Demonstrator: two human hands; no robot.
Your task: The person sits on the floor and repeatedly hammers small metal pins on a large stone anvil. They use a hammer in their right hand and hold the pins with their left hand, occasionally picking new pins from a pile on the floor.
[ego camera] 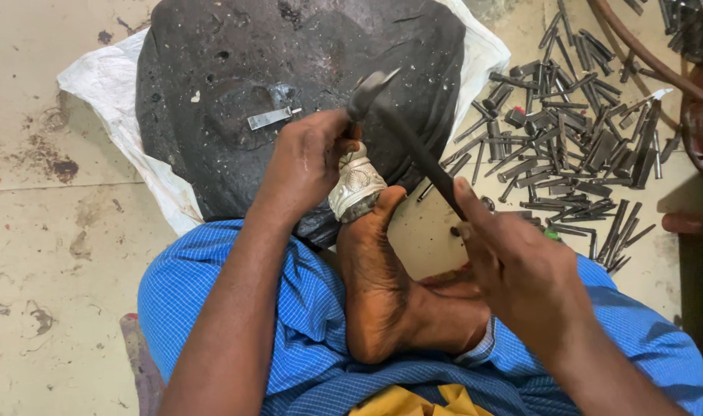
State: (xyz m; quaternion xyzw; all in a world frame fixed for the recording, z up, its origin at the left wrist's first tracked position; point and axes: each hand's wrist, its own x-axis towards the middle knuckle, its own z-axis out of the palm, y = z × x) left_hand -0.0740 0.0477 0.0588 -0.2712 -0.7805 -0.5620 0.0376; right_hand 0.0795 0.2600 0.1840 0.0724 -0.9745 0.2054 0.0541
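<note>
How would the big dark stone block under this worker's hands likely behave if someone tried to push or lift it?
The dark stone block looks broad, thick and solid, so it is probably very heavy and hard to shift. It sits low on a white sack, so tipping seems unlikely. Its pitted, rough surface should give grip rather than slip.

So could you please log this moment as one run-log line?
left hand: steadies silver ornament on black stone | right hand: grips raised hammer | foot: braces ornament | punches: heaped at right

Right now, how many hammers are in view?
1. The hammer is in the right hand, its head over the black stone. Others may lie hidden among the punches.
</note>
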